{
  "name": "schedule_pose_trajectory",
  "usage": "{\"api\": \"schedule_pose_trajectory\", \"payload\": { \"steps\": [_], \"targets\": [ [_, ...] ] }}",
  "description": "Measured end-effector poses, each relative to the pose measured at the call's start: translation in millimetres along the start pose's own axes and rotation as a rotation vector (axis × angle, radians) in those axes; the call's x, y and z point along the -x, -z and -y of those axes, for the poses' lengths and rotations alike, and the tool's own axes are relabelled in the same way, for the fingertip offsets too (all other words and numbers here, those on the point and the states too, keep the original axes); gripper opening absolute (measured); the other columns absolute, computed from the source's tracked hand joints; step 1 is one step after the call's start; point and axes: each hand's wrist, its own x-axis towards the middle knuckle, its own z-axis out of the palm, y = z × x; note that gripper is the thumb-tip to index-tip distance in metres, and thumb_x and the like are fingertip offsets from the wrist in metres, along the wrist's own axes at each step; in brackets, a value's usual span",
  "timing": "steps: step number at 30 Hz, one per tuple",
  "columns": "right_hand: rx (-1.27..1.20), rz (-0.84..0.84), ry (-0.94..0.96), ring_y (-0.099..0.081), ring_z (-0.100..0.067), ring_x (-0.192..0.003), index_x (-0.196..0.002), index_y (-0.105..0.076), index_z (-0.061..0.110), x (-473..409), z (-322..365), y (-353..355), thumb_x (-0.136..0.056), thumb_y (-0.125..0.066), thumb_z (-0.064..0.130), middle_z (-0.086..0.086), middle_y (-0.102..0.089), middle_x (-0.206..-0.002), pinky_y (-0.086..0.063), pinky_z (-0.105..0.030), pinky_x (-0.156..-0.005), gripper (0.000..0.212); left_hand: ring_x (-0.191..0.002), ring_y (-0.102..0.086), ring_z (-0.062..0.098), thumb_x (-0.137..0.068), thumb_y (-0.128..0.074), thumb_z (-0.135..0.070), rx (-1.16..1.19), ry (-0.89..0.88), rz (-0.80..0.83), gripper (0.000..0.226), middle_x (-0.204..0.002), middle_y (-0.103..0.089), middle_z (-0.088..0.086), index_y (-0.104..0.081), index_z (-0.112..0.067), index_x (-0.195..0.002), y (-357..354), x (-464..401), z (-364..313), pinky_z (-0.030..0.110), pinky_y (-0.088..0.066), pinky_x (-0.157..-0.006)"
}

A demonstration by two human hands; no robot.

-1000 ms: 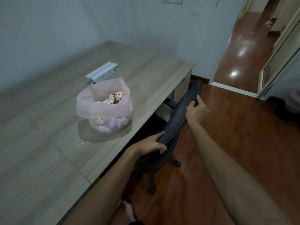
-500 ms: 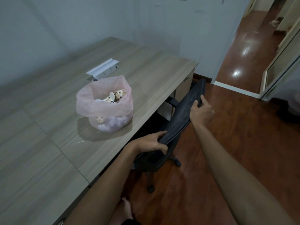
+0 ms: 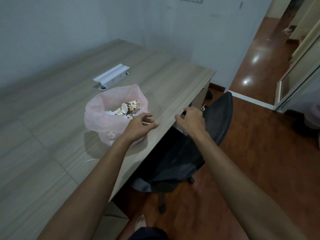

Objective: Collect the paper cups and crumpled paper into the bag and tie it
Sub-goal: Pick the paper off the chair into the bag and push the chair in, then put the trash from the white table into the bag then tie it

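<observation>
our left hand (image 3: 140, 126) hovers with fingers loosely spread, holding nothing, just right of the pink bag (image 3: 103, 118), which sits open on the desk (image 3: 52, 153) with paper cups (image 3: 129, 107) and crumpled paper inside. our right hand (image 3: 191, 121) hangs over the desk's right edge, fingers relaxed and empty, the black chair (image 3: 216, 122) below. the bag's thin rim could slip or tear if we tug unevenly, and cups could spill out.
</observation>
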Motion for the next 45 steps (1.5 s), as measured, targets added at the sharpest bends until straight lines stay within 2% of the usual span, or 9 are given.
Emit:
{"api": "schedule_pose_trajectory", "payload": {
  "steps": [4,11,15,18,25,28,33,40,45],
  "targets": [
    [-0.036,0.179,0.0,-0.05,-0.036,-0.124,-0.135,-0.052,0.009,-18.5,60.3,-29.1,-0.092,-0.049,0.049,-0.015,-0.056,-0.135,-0.044,-0.046,-0.101,0.059,-0.089,-0.067,0.011,-0.079,-0.075,-0.03,-0.109,-0.027,-0.307,0.039,-0.101,-0.072,-0.004,-0.067,-0.019,-0.115,62.9,-42.2,1.6,0.034,-0.055,-0.087],
    [-0.085,0.235,-0.083,-0.056,-0.035,-0.12,-0.133,-0.049,0.008,-73.3,126.0,-82.3,-0.091,-0.049,0.057,-0.017,-0.059,-0.131,-0.047,-0.04,-0.096,0.065,-0.121,-0.051,0.034,-0.076,-0.072,-0.037,-0.417,0.113,-0.573,0.056,-0.129,-0.058,0.016,-0.063,-0.011,-0.125,165.9,-102.0,36.8,0.041,-0.044,-0.1],
    [-0.098,0.209,-0.178,-0.06,-0.031,-0.112,-0.129,-0.051,0.009,-91.1,137.8,-107.8,-0.088,-0.061,0.045,-0.012,-0.061,-0.126,-0.044,-0.032,-0.082,0.055,-0.132,-0.038,0.037,-0.079,-0.073,-0.041,-0.546,0.307,-0.528,0.07,-0.14,-0.044,0.019,-0.05,-0.01,-0.137,196.7,-125.9,62.5,0.046,-0.038,-0.104],
    [-0.109,0.139,-0.228,-0.065,-0.029,-0.101,-0.118,-0.06,0.012,-100.6,135.9,-119.2,-0.084,-0.065,0.028,-0.009,-0.067,-0.114,-0.049,-0.03,-0.077,0.037,-0.127,-0.046,0.038,-0.08,-0.073,-0.042,-0.534,0.384,-0.428,0.069,-0.138,-0.049,0.019,-0.049,-0.008,-0.135,209.2,-142.0,82.3,0.045,-0.043,-0.099],
    [-0.275,-0.034,-0.262,-0.062,-0.023,-0.081,-0.091,-0.07,0.012,-117.9,118.9,-106.3,-0.084,-0.062,0.013,-0.007,-0.07,-0.09,-0.045,-0.023,-0.069,0.01,-0.091,-0.063,0.039,-0.089,-0.058,-0.026,-0.497,0.309,-0.319,0.029,-0.092,-0.067,0.019,-0.068,0.002,-0.092,208.4,-175.2,73.3,0.033,-0.041,-0.067],
    [-0.335,-0.118,-0.26,-0.06,-0.019,-0.079,-0.093,-0.07,0.011,-126.4,108.1,-76.8,-0.084,-0.064,0.015,-0.004,-0.068,-0.087,-0.042,-0.022,-0.069,0.012,-0.079,-0.06,0.035,-0.09,-0.059,-0.023,-0.46,0.172,-0.322,0.028,-0.07,-0.057,0.012,-0.062,0.001,-0.076,193.1,-184.6,33.2,0.031,-0.035,-0.063],
    [-0.471,-0.337,-0.267,-0.066,-0.017,-0.08,-0.093,-0.07,0.016,-138.6,76.4,-0.9,-0.084,-0.067,0.019,0.003,-0.068,-0.086,-0.059,-0.033,-0.073,0.01,-0.074,-0.055,0.03,-0.089,-0.059,-0.025,-0.319,-0.052,-0.379,0.025,-0.072,-0.058,0.013,-0.061,-0.005,-0.074,154.8,-202.4,-54.2,0.033,-0.037,-0.066],
    [-0.569,-0.814,-0.208,-0.063,-0.01,-0.076,-0.094,-0.068,0.016,-147.5,-19.8,165.5,-0.086,-0.068,0.02,0.006,-0.067,-0.086,-0.051,-0.015,-0.065,0.008,-0.075,-0.058,0.025,-0.085,-0.056,-0.037,-0.116,-0.373,-0.452,0.036,-0.084,-0.065,0.02,-0.065,-0.002,-0.088,51.5,-222.2,-202.0,0.042,-0.048,-0.069],
    [-0.57,-1.079,-0.195,-0.054,0.007,-0.067,-0.094,-0.067,0.015,-125.5,-115.9,289.4,-0.088,-0.067,0.02,0.01,-0.063,-0.083,-0.041,0.001,-0.057,0.008,-0.072,-0.049,0.015,-0.085,-0.058,-0.037,0.076,-0.555,-0.389,0.024,-0.079,-0.056,0.006,-0.06,-0.013,-0.084,-67.6,-219.4,-312.5,0.036,-0.046,-0.064]
  ]
}}
